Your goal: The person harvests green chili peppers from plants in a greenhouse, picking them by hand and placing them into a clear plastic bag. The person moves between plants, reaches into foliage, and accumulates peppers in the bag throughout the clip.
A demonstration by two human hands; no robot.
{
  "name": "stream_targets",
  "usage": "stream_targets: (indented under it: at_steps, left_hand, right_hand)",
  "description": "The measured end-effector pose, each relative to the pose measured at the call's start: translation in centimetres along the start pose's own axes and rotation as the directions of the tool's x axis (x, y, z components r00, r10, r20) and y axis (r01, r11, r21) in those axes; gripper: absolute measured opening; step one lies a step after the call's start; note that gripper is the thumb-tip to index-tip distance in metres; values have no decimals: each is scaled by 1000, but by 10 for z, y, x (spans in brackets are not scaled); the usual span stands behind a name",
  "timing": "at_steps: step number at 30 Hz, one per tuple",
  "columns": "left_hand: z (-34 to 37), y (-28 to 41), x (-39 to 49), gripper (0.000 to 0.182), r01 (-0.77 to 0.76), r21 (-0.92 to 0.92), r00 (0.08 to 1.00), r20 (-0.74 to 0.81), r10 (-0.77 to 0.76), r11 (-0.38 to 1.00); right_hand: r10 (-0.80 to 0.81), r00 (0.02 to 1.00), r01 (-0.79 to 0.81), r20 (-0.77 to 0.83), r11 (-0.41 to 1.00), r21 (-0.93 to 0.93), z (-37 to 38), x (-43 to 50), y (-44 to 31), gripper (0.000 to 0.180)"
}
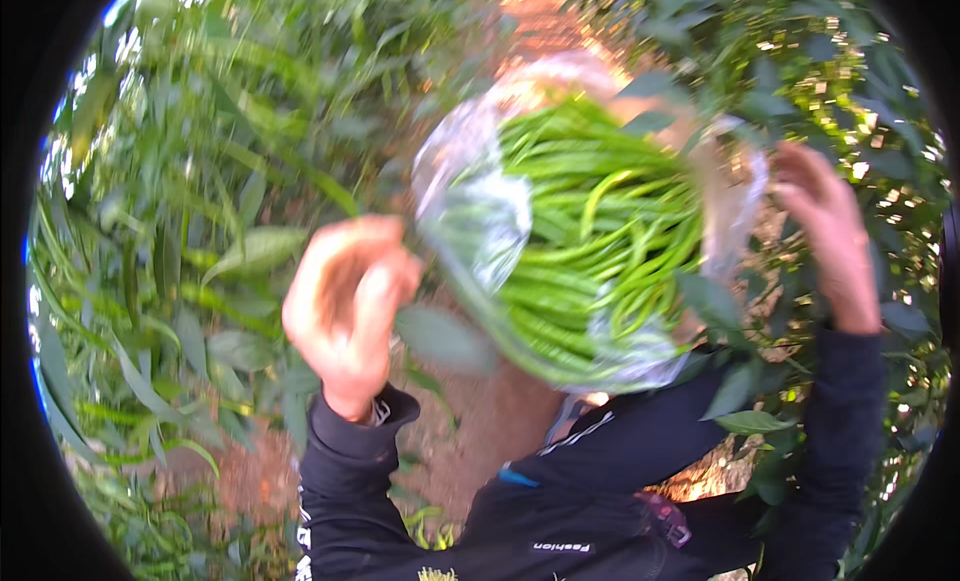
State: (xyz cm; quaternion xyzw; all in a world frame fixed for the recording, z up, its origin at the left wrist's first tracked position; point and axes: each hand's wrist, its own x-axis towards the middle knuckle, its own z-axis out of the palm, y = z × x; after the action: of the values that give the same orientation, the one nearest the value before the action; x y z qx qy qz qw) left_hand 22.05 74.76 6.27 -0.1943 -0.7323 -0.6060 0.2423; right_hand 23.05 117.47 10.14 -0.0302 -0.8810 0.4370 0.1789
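Observation:
A clear plastic bag (469,150) full of long green pods, which look like chili peppers (600,228), stands open in front of my body. To its left, my left hand (352,303) is raised with the fingers curled and fingertips near the thumb; blur hides whether anything is between them. On the other side, my right hand (814,198) is at the bag's right edge, thumb and fingers bent towards the plastic. Whether it grips the edge cannot be told. A blurred leaf (446,341) shows between my left hand and the bag.
Dense leafy plants (225,168) with long narrow leaves rise on the left. More foliage (885,131) crowds the right side, and some leaves overlap the bag and my right sleeve. Bare brown soil (480,431) runs between the plants.

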Motion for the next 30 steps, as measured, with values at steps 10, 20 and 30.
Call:
stream_targets:
  at_steps: [10, 20, 30]
  left_hand:
    - [-99, -290, -395, 19, 859, 440, 459, -429, -778, 264]
    - [26, -456, -329, 39, 810, 578, 265, -208, -942, 101]
    - [57, -229, -65, 31, 776, -385, 614, 275, -740, 500]
  right_hand:
    - [58, 998, -58, 3, 974, 218, 26, -113, -52, 32]
    - [-48, 875, 37, 483, 999, 32, 36, -155, -119, 22]
    - [-325, 595, 466, 735, 885, 14, 89, -142, -133, 61]
